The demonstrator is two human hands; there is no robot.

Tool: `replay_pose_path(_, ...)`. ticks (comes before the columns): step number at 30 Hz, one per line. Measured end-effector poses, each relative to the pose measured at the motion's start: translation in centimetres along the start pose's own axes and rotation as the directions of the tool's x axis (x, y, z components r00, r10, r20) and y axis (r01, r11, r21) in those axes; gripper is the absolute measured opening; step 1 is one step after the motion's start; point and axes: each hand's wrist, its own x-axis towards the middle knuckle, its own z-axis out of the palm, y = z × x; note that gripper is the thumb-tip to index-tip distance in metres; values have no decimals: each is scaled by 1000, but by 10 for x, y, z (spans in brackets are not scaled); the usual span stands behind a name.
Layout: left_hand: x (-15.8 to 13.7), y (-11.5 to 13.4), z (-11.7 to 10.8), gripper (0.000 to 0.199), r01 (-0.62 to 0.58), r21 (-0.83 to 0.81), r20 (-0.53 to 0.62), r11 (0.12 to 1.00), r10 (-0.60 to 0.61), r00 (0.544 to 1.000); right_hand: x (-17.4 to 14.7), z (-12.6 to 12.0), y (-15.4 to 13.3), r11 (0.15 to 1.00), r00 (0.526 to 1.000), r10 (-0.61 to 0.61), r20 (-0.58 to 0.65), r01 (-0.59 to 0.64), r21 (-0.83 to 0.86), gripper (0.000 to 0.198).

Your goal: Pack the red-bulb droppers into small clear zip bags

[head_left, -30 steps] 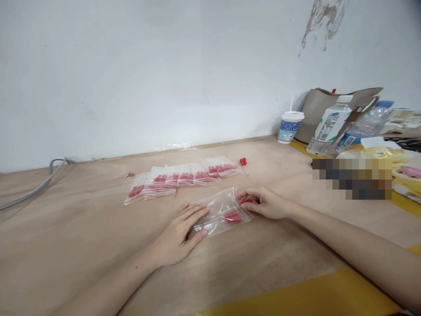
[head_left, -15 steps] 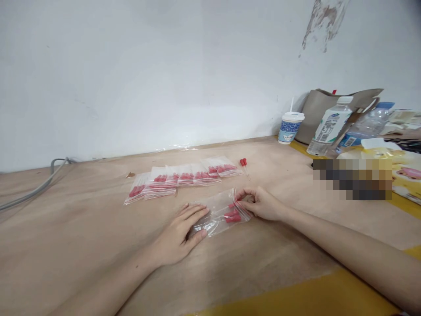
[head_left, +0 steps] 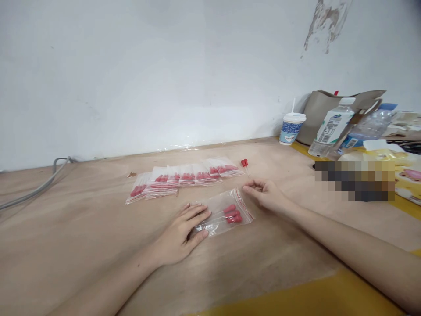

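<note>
My left hand (head_left: 184,232) lies flat with fingers spread, its fingertips and thumb on the left end of a clear zip-lock bag (head_left: 215,224). Inside the bag are red-bulbed droppers (head_left: 233,215), bulbs toward the red-lined zip at the right end; their thin clear stems run left. My right hand (head_left: 265,193) hovers just past the zip end, fingers loosely curved and slightly apart, with nothing visible between them. Just beyond its fingertips lie two loose droppers (head_left: 244,163) with red bulbs, stems pointing toward me; whether the fingers touch the stems I cannot tell.
Behind the bag, several filled zip-lock bags (head_left: 187,175) overlap in a row. A paper cup (head_left: 292,128) with a straw, a labelled bottle (head_left: 332,127), another bottle (head_left: 373,123) and a grey handbag (head_left: 314,112) stand at the right back. A grey cable (head_left: 46,184) runs along the left.
My right hand has let go of the bag's zip end and moved slightly right and away from me, toward the loose droppers. The left hand stays on the bag. The bulbs in the bag now show uncovered.
</note>
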Motion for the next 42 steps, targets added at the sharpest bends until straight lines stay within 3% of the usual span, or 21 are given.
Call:
replay_pose_path(3, 0, 0, -1, 43, -12, 12, 21, 1000, 12, 1000, 24, -19, 12, 971, 973, -86, -212, 34, -238, 25)
replay_pose_path(7, 0, -1, -1, 43, -26, 16, 41, 1000, 26, 999, 63, -36, 18, 850, 956, -13, -292, -143, -507, 33)
replay_pose_path(10, 0, -2, 0, 43, -30, 23, 36, 999, 29, 999, 88, -35, 11, 809, 935, 91, -342, -269, -522, 41)
replay_pose_path(14, 0, -3, 0, 43, -23, 23, 32, 999, 22, 999, 109, -25, -2, 798, 921, 196, -338, -350, -491, 26)
replay_pose_path(21, 0, -1, -5, 43, -11, 37, 67, 999, 8, 998, 124, -19, -2, 850, 922, 288, -258, -370, -375, 15)
replay_pose_path(24, 0, -3, -6, 43, -26, 42, 88, 999, 22, 996, 115, -21, 0, 917, 939, 239, -246, -302, -262, 26)
replay_pose_path(28, 0, -5, -5, 43, -24, 38, 67, 999, 21, 998, 79, -17, -1, 983, 956, 129, -264, -158, -90, 60)
replay_pose_path(31, -1, -5, -4, 44, -19, 27, 42, 999, 18, 999, 44, -7, 0, 972, 966, 87, -244, -28, 234, 74)
replay_pose_path(36, -2, -5, -3, 49, -9, 15, -6, 1000, 9, 1000, 7, 11, 2, 901, 967, 16, -255, 97, 423, 61)
replay_pose_path(42, -2, -8, -1, 49, -18, 10, 0, 1000, 18, 1000, -9, 17, 2, 859, 997, 37, -66, 2, 512, 38)
